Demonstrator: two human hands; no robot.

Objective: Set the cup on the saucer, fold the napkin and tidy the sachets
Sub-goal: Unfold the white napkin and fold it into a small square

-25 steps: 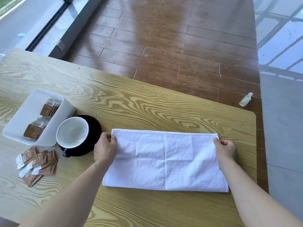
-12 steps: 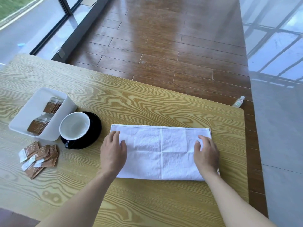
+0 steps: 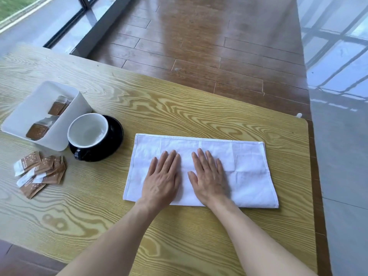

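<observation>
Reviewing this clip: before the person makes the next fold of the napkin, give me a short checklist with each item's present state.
1. Cup on saucer: ok, it sits on the black saucer.
2. Napkin lying flat in a rectangle: ok, its edges look roughly aligned.
3. Left hand and right hand flat on the napkin: ok, fingers straight, side by side near its middle.
4. Bare table around the napkin for folding: ok, the saucer is apart from its left edge.
5. Sachets tidied: not ok, loose sachets lie on the table beside the bin, which holds others.
6. Crease pressed sharp: cannot tell.
</observation>
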